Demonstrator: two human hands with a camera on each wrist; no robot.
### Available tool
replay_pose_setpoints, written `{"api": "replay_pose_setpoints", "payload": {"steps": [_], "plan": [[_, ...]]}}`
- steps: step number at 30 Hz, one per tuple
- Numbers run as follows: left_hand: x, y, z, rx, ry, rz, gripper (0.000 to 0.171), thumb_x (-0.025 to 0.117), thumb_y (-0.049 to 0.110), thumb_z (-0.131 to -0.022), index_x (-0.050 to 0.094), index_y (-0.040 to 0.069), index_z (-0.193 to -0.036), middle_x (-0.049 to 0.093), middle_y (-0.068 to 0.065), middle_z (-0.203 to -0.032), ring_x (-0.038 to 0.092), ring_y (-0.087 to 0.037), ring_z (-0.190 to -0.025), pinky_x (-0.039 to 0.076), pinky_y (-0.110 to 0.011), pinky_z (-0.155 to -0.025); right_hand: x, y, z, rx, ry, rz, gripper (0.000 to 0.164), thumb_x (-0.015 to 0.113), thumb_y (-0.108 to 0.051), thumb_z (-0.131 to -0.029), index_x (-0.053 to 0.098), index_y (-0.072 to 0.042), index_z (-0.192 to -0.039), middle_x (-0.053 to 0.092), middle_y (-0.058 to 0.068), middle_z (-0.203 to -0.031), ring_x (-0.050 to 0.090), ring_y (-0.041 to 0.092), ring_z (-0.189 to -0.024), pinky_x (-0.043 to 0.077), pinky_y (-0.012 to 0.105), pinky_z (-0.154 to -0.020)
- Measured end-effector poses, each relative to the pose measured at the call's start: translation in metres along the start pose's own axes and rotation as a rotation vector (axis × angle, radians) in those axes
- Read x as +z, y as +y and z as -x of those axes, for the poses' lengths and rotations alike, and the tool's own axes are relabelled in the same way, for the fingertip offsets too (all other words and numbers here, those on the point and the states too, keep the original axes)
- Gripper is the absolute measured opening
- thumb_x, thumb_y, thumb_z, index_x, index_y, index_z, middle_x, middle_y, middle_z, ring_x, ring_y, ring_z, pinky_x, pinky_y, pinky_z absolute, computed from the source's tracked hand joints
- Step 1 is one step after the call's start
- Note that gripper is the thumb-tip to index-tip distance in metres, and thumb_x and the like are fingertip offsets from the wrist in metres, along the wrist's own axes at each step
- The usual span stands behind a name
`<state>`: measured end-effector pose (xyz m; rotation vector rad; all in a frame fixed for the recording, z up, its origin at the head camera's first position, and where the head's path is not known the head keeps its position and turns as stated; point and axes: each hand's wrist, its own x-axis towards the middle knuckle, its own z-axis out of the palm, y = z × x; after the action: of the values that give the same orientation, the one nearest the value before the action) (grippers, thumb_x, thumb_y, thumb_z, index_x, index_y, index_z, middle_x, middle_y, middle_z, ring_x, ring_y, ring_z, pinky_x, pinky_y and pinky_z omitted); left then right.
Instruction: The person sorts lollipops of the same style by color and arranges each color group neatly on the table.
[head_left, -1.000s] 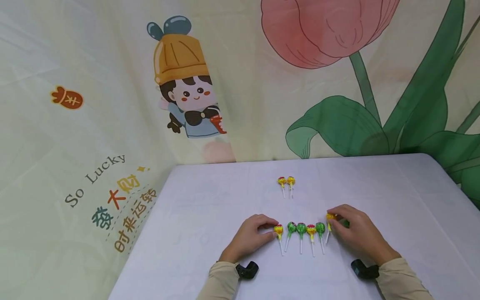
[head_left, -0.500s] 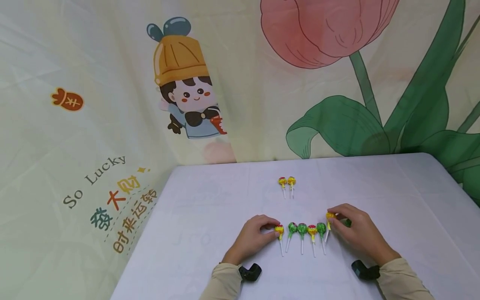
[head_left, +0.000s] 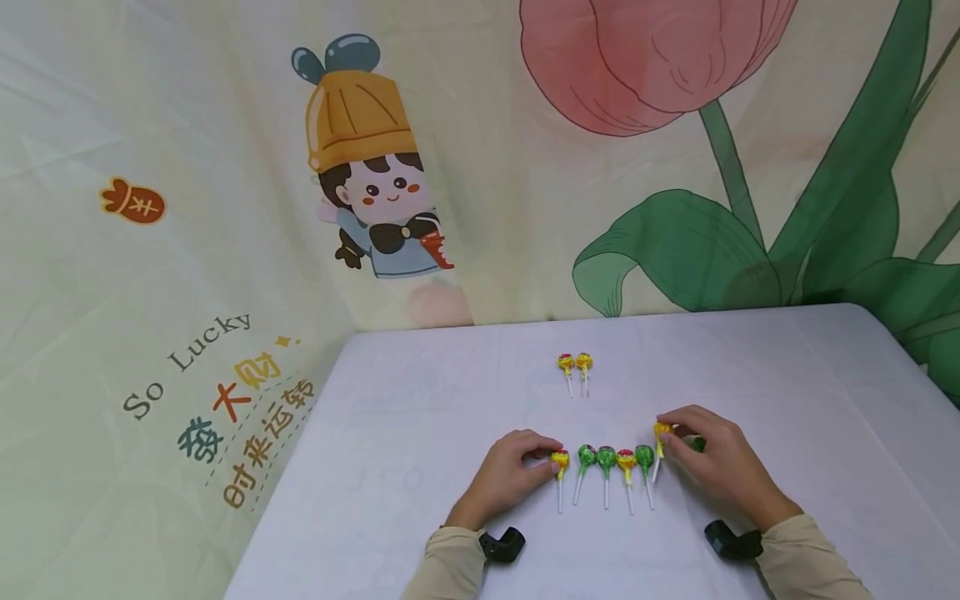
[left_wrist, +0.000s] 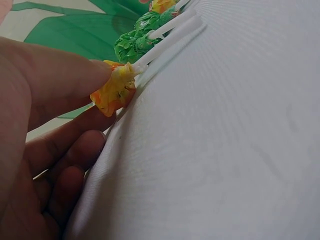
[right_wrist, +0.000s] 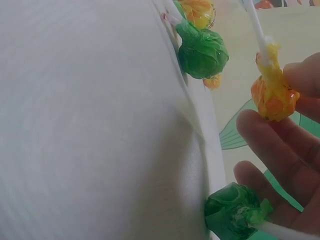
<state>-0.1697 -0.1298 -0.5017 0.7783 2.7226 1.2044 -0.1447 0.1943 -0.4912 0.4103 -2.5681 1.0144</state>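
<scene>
My left hand (head_left: 512, 471) pinches the head of a yellow lollipop (left_wrist: 116, 90) between thumb and finger, at the left end of a row on the table. Its white stick points toward me. To its right lie a green lollipop (head_left: 587, 456), another green lollipop (head_left: 606, 457), a yellow-and-red lollipop (head_left: 626, 460) and a third green lollipop (head_left: 644, 456). At the row's right end my right hand (head_left: 723, 458) holds a yellow lollipop (right_wrist: 274, 97) by its wrapped head, raised off the cloth. One more green lollipop (right_wrist: 232, 212) lies by that hand's lower fingers, mostly hidden in the head view.
Farther back on the white-covered table (head_left: 450, 375), a pair of yellow lollipops (head_left: 575, 363) lie side by side. A printed curtain (head_left: 487, 167) hangs behind the table's far edge. Black wrist cameras (head_left: 502, 545) sit on both wrists.
The stick of the yellow lollipop in my left hand has swung slightly left and now points straighter toward me. My right hand has hardly moved and still holds its lollipop.
</scene>
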Motion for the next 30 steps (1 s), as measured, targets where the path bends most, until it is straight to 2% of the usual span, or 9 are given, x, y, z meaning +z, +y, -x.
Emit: {"api": "replay_pose_setpoints", "payload": {"steps": [8, 17, 20, 24, 26, 30], "plan": [[0.0, 0.001, 0.001, 0.012, 0.01, -0.019, 0.025, 0.072, 0.027, -0.093, 0.074, 0.023, -0.117, 0.067, 0.018, -0.108, 0.057, -0.004, -0.103, 0.047, -0.032, -0.092, -0.001, -0.002, 0.0, 0.036, 0.001, -0.089, 0.023, 0.074, -0.011, -0.091, 0.072, -0.009, -0.114, 0.068, -0.004, -0.107, 0.066, 0.015, -0.093, 0.058, 0.036, -0.077], [-0.001, 0.001, 0.0, 0.0, 0.001, -0.021, 0.025, 0.071, 0.029, -0.094, 0.073, 0.025, -0.119, 0.066, 0.02, -0.11, 0.057, -0.004, -0.103, 0.047, -0.032, -0.093, -0.007, -0.007, -0.001, 0.113, -0.02, -0.212, 0.025, 0.07, -0.022, -0.096, 0.07, -0.009, -0.118, 0.069, -0.004, -0.109, 0.064, 0.01, -0.094, 0.052, 0.017, -0.08], [-0.001, 0.001, -0.001, -0.002, -0.002, -0.021, 0.025, 0.071, 0.029, -0.094, 0.073, 0.025, -0.119, 0.066, 0.02, -0.11, 0.057, -0.004, -0.103, 0.047, -0.032, -0.093, -0.01, -0.007, -0.001, 0.142, -0.034, -0.303, 0.028, 0.069, -0.024, -0.097, 0.069, -0.01, -0.121, 0.069, -0.001, -0.108, 0.066, 0.011, -0.091, 0.054, 0.02, -0.078], [-0.001, 0.002, -0.001, 0.003, 0.004, -0.016, 0.025, 0.072, 0.027, -0.093, 0.074, 0.023, -0.118, 0.067, 0.017, -0.109, 0.057, -0.005, -0.101, 0.047, -0.032, -0.092, -0.013, -0.007, -0.001, 0.172, -0.05, -0.415, 0.029, 0.068, -0.022, -0.098, 0.067, -0.01, -0.124, 0.069, 0.005, -0.107, 0.069, 0.017, -0.083, 0.058, 0.032, -0.072], [-0.001, 0.001, -0.001, 0.004, 0.007, -0.015, 0.025, 0.072, 0.026, -0.093, 0.074, 0.023, -0.118, 0.067, 0.017, -0.108, 0.057, -0.005, -0.1, 0.047, -0.031, -0.091, -0.013, -0.007, -0.001, 0.188, -0.058, -0.433, 0.03, 0.068, -0.022, -0.098, 0.067, -0.009, -0.125, 0.069, 0.007, -0.108, 0.07, 0.02, -0.082, 0.059, 0.035, -0.072], [0.001, -0.001, -0.001, 0.004, 0.009, -0.02, 0.025, 0.072, 0.026, -0.093, 0.074, 0.023, -0.118, 0.067, 0.017, -0.108, 0.057, -0.005, -0.1, 0.047, -0.031, -0.09, -0.012, -0.007, -0.001, 0.218, -0.066, -0.437, 0.033, 0.067, -0.025, -0.098, 0.066, -0.007, -0.126, 0.069, 0.009, -0.11, 0.071, 0.025, -0.08, 0.058, 0.032, -0.073]]}}
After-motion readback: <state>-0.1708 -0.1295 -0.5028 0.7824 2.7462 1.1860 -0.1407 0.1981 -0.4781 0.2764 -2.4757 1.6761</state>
